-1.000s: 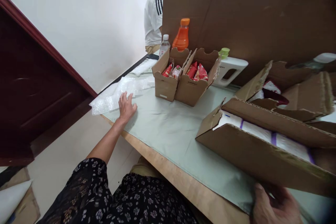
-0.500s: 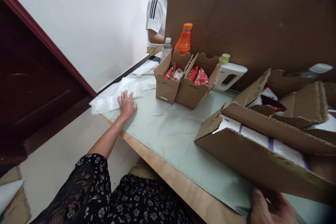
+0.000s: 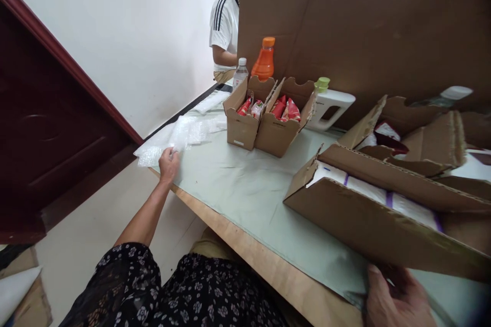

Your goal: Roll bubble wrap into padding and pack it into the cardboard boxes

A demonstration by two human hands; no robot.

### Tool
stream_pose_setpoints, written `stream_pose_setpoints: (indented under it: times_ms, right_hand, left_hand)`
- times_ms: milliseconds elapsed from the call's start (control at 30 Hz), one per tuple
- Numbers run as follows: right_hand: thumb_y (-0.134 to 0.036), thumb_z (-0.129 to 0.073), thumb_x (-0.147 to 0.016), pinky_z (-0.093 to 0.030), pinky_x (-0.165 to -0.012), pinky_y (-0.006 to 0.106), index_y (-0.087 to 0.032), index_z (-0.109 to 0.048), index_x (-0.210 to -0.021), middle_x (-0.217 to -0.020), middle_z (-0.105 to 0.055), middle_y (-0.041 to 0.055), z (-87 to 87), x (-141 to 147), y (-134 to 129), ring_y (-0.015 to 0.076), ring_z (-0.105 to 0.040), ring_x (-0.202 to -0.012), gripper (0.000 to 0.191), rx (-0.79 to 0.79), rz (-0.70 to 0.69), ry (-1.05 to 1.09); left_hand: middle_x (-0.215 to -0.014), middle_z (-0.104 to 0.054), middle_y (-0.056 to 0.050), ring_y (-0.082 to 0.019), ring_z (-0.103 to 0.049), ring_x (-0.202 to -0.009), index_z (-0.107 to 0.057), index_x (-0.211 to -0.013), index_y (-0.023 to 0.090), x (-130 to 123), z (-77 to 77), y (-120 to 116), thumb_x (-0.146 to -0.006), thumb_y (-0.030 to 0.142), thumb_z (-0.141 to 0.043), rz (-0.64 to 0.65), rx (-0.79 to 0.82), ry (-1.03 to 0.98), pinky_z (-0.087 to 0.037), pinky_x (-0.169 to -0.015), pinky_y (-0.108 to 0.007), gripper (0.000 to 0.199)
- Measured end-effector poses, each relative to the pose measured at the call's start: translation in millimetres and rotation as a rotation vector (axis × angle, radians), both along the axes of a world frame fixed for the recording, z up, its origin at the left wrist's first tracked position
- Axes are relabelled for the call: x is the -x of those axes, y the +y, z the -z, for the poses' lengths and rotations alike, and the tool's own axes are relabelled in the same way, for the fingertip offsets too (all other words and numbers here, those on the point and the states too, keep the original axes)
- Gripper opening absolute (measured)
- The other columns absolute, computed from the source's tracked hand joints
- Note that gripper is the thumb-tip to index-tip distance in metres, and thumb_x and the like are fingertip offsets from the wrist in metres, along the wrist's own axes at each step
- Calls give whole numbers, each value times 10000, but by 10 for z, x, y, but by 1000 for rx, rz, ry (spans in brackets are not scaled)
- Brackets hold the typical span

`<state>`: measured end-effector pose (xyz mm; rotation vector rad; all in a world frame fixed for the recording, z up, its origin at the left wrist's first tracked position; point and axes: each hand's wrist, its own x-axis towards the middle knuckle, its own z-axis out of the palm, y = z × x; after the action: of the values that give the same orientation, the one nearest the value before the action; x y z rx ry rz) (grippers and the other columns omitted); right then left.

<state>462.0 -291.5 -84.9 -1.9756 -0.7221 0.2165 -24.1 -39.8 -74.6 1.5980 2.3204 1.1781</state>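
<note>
My left hand [image 3: 169,164] is at the near edge of a bubble wrap sheet [image 3: 151,156], its fingers curled closed on the film. The sheet belongs to a loose spread of clear bubble wrap [image 3: 192,130] at the table's left end. At the lower right, my right hand [image 3: 397,297] rests by the table's front edge, just below a long cardboard box [image 3: 368,227]. Its thumb and forefinger are apart, and the other fingers are partly hidden. White packs with purple bands [image 3: 366,189] lie inside that box.
Two cardboard bins [image 3: 241,130] hold red packets [image 3: 278,107]. Behind them stand a clear bottle [image 3: 240,72], an orange bottle [image 3: 264,61] and a white jug [image 3: 330,107]. A tall cardboard panel [image 3: 356,30] lines the back. A person [image 3: 224,25] sits beyond the table [image 3: 238,184].
My left hand has drawn back toward the table's near edge, and its spread fingers have curled onto the bubble wrap. My right hand stays by the long box. The view has shifted slightly.
</note>
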Motion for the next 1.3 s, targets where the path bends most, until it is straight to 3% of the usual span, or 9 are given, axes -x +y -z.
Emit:
stream_pose_setpoints:
  times_ms: [167, 300, 433, 533, 700, 967, 1133, 1233, 1300]
  right_hand:
    - [-401, -723, -782, -517, -1073, 574, -155, -673, -1401, -1325, -709, 227, -71, 186, -83, 427, -679, -1235, 668, -76, 158, 171]
    - [-416, -710, -841, -487, -1134, 557, -138, -749, -1254, -1261, -739, 196, -43, 389, -279, 386, -688, -1231, 499, -179, 146, 109]
    - [-567, -743, -833, -592, -971, 503, -160, -768, -1125, -1087, -784, 153, -16, 658, -387, 309, -754, -1005, 502, -50, -112, 312]
    - [-620, -769, -804, -638, -765, 398, -188, -719, -1219, -1176, -769, 175, -24, 862, -268, 281, -763, -953, 601, -3, -354, 553]
    - [-622, -789, -794, -603, -600, 302, -192, -613, -1313, -1117, -774, 154, -2, 917, 70, 243, -755, -886, 696, -98, -421, 695]
    - [-639, -776, -783, -556, -495, 267, -182, -677, -1224, -1091, -759, 143, 81, 837, 161, 231, -749, -806, 643, -90, -416, 678]
    - [-645, -737, -808, -612, -694, 351, -191, -717, -1167, -1073, -783, 135, 49, 931, 103, 252, -750, -906, 579, -37, -451, 641]
    - [-623, -723, -828, -603, -841, 390, -202, -702, -1229, -1073, -790, 111, 19, 979, 100, 236, -742, -911, 582, -36, -503, 607]
    - [-599, -725, -825, -597, -845, 387, -199, -674, -1275, -1053, -790, 101, 19, 995, 115, 227, -736, -884, 604, -33, -496, 594]
  left_hand:
    - [-916, -738, -47, -215, -696, -873, -685, -1057, 169, -231, 25, -599, -910, 331, -498, 105, -86, -46, -571, -840, -315, 288]
    - [-999, -765, -72, -227, -725, -965, -709, -1053, 192, -647, 46, -1026, -930, 316, -536, 334, -182, -23, -584, -921, -345, 246]
    - [-1119, -772, -97, -234, -730, -1077, -707, -1141, 209, -1200, 44, -1269, -961, 209, -537, 681, -310, -10, -594, -978, -395, 247]
    - [-1163, -764, -108, -243, -726, -1096, -709, -1169, 219, -1622, 74, -1464, -942, 153, -554, 883, -291, -46, -603, -979, -425, 283]
    - [-1230, -737, -151, -286, -713, -1128, -721, -1164, 203, -2004, 138, -1765, -899, 190, -652, 1187, -177, -31, -612, -950, -473, 275]
    - [-1093, -776, -119, -237, -740, -1031, -738, -1107, 200, -1990, 191, -1658, -945, 145, -593, 1170, -164, -148, -631, -893, -422, 224]
    - [-1080, -782, -111, -219, -743, -1020, -730, -1129, 202, -2071, 124, -1716, -970, 149, -580, 1135, -151, -255, -634, -897, -398, 225]
    - [-1078, -782, -107, -230, -735, -1019, -736, -1145, 213, -2158, 92, -1800, -958, 149, -585, 1187, -126, -240, -629, -900, -417, 248]
    - [-1066, -782, -107, -237, -729, -1003, -738, -1148, 217, -2209, 85, -1855, -943, 143, -592, 1231, -116, -229, -622, -892, -433, 263]
